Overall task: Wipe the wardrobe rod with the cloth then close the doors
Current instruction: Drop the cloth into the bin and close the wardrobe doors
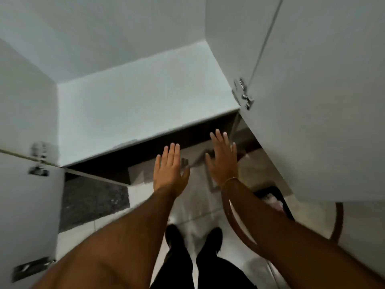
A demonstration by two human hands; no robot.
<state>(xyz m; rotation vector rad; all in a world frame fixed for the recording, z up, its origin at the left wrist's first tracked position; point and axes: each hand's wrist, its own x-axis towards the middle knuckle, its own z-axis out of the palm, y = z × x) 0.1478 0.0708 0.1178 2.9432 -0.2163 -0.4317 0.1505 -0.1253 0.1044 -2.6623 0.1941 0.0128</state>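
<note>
I look down into an open white wardrobe [133, 105] whose floor panel is bare. Its left door [25, 197] and right door [320, 113] both stand open, with metal hinges showing. My left hand [169, 170] and my right hand [223, 159] are stretched out flat in front of the wardrobe's lower edge, palms down, fingers apart, holding nothing. A thin bracelet sits on my right wrist. No rod and no cloth are in view.
Below are pale floor tiles [187, 205], a dark speckled patch [91, 201] at left and my two dark shoes [193, 240]. A curved brown wooden hoop [235, 222] and a dark bin with pinkish contents [275, 201] lie at right under the open door.
</note>
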